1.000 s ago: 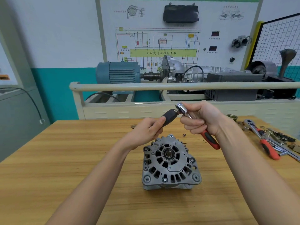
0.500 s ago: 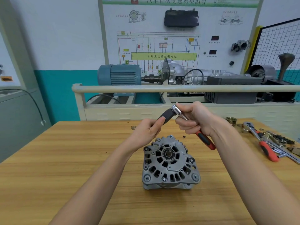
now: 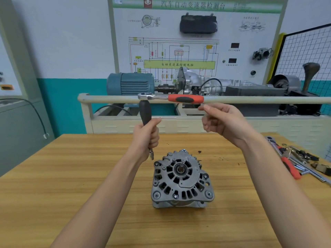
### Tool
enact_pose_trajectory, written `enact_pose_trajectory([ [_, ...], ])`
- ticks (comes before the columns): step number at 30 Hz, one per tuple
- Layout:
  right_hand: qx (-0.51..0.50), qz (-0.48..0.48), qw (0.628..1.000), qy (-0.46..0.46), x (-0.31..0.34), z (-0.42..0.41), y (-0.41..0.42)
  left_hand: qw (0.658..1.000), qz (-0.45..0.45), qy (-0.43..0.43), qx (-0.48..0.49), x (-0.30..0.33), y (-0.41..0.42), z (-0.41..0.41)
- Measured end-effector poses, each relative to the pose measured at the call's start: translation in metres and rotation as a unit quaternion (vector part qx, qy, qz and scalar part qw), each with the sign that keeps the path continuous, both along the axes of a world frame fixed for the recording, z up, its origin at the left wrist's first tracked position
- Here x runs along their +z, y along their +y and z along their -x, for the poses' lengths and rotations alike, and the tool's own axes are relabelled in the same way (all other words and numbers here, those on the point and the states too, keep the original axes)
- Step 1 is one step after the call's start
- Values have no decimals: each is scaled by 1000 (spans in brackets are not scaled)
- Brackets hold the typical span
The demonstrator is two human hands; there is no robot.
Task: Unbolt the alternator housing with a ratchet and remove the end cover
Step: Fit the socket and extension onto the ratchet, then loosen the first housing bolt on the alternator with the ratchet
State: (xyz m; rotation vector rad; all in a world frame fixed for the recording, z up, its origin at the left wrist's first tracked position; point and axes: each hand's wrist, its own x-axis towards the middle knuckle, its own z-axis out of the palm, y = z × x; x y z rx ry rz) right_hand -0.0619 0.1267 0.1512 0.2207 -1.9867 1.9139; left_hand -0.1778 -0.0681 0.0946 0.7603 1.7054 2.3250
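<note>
Alternator point(image 3: 181, 179), a grey ribbed cast-metal housing with vent slots, is sitting upright on the grained wooden table point(image 3: 71, 185), its end cover on and bolts seemingly all seated, so unbolting looks not yet begun. Above it, the left hand point(image 3: 146, 138) is gripping a black-handled driver extension point(image 3: 145, 111), socket tip pointing down, capped by a chrome ratchet with a red-and-black handle point(image 3: 172, 98). The right hand point(image 3: 223, 122) is hovering loosely curled beneath that handle, holding nothing.
</note>
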Motion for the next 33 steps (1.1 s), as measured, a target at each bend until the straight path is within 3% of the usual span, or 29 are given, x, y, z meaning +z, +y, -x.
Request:
enact_pose_trajectory([
  [1, 5, -12, 1000, -6, -4, 1, -3, 1000, -11, 0, -3, 0, 0, -3],
  [3, -7, -137, 989, -58, -19, 7, -9, 1000, -20, 9, -10, 0, 0, -8],
  [6, -16, -368, 922, -122, -59, 20, -25, 1000, -5, 25, -15, -2, -4, -14],
  [10, -53, -522, 848, -67, -108, 32, -39, 999, 16, 34, -23, -7, -8, -24],
  [13, -120, -524, 843, -19, -119, 36, -40, 999, 13, 32, -38, -13, -8, -34],
  [22, -153, -537, 828, 49, -122, 48, -38, 997, 21, 11, -76, -21, 14, -57],
  [33, -158, -484, 861, -21, -131, 85, -32, 998, -1, 1, -59, -48, 25, -55],
])
